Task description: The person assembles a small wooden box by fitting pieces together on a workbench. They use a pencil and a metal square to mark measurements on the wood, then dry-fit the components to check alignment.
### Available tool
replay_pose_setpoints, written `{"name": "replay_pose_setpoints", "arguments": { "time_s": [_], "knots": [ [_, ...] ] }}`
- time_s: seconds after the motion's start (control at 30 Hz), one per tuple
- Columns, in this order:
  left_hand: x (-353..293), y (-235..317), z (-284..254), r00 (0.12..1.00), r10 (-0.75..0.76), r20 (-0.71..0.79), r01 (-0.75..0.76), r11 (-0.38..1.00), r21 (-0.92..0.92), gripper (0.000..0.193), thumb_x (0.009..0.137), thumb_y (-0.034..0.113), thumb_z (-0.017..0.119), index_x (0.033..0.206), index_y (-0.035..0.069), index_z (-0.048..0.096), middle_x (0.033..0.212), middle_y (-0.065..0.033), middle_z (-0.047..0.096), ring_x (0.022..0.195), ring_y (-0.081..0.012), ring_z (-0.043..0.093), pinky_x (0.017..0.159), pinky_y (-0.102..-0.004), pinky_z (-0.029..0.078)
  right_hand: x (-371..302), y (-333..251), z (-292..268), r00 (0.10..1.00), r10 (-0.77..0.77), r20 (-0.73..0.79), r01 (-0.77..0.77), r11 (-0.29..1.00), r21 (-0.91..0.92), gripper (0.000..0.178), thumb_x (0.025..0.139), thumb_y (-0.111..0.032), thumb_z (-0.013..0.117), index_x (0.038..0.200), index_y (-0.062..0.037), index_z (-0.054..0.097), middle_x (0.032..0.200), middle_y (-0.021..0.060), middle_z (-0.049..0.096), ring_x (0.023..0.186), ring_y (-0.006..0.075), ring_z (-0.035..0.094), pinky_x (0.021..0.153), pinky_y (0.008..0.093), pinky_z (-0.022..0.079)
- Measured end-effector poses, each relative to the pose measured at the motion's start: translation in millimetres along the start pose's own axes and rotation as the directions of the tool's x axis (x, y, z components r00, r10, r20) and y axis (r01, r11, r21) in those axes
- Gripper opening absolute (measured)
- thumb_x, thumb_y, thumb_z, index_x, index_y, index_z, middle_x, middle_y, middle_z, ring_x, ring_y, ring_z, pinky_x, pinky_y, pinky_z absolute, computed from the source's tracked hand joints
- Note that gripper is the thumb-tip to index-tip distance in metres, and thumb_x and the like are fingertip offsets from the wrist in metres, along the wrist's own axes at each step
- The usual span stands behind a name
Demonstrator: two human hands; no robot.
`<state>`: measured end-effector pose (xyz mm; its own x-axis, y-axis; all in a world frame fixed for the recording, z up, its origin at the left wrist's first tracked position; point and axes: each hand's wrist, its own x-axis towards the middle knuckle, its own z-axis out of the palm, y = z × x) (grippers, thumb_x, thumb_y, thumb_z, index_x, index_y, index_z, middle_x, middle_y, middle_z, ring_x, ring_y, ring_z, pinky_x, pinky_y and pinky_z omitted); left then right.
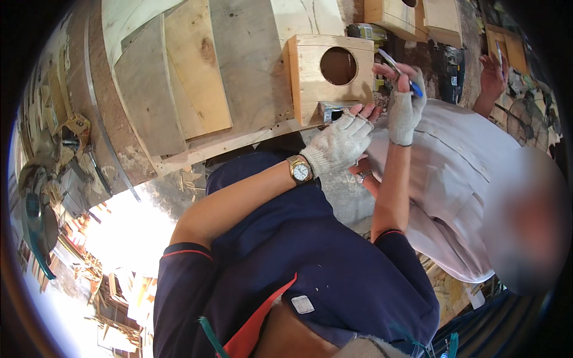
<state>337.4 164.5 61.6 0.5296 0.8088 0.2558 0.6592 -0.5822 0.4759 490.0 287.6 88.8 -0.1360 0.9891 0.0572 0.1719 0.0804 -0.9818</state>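
A pale wooden box [307, 77] with a round hole in its front stands at the edge of the workbench. By its lower front edge is a small silvery, box-like piece [330, 112], partly covered. My left hand [346, 137], in a white fingerless work glove, lies beside that piece with its fingers stretched out; whether they touch it is hard to tell. Just right of the box, my right hand [406, 101], gloved the same way, is raised with a white and blue pen [415, 88] between its fingers.
Flat boards [239, 65] lie on the bench left of the box. More wooden boxes [397, 18] stand at the back. Close on the right is a person in a light shirt [447, 155], one hand [494, 74] raised. A handsaw-like tool [37, 221] is at far left.
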Motion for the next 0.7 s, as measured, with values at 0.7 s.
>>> {"name": "replay_pose_setpoints", "arguments": {
  "time_s": [0.7],
  "knots": [
    [-71.8, -80.2, -13.8, 0.940, -0.288, -0.185, 0.235, 0.936, -0.261, 0.044, 0.086, 0.018, 0.095, 0.098, 0.004, 0.055, 0.124, -0.0227, 0.071, 0.126, -0.0433, 0.063, 0.111, -0.0545, 0.047, -141.4, 78.5, 60.3, 0.841, 0.074, -0.535, -0.057, 0.997, 0.048, 0.031, 0.090, 0.003, 0.079, 0.108, -0.0073, 0.055, 0.126, 0.0145, 0.080, 0.144, 0.0316, 0.061, 0.117, 0.0446, 0.049]
  ]
}}
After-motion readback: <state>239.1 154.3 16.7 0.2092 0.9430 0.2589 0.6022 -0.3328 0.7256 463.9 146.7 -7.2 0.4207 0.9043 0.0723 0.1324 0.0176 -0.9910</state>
